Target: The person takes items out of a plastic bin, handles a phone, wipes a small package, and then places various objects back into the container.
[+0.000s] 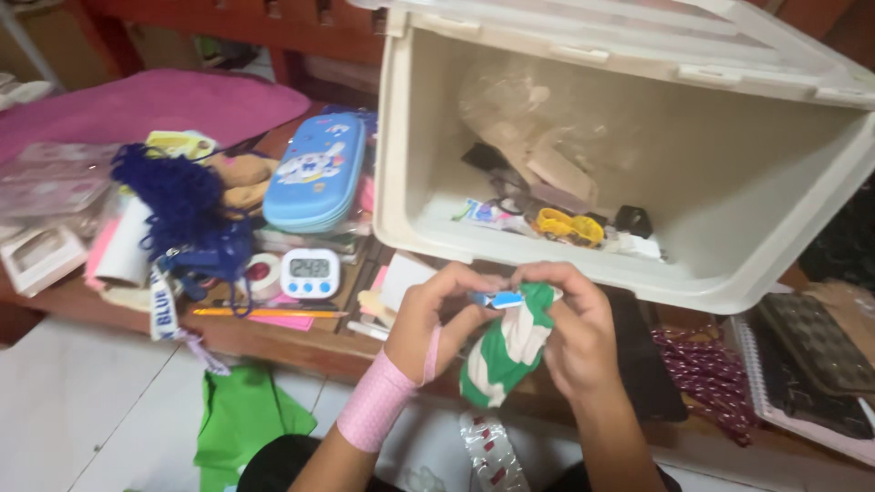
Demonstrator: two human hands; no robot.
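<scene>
Both hands are gripping a green-and-white striped cloth (507, 353) just below the open white bin (547, 246): left hand (436, 319) pinching its top, right hand (572, 333) clasping its side

- The floor (82, 401) is of pale, whitish tiles with thin grout lines, showing at the lower left.
- A low wooden desk (273, 342), reddish brown, runs across the view; its front edge is bare wood above the floor.
- Behind it, along the top edge, stands dark red-brown wooden furniture (264, 23) with an upright leg.
- A green cloth (239, 419) lies on the floor just below the desk's front edge.
- The light is even and soft, with no hard shadows.
</scene>
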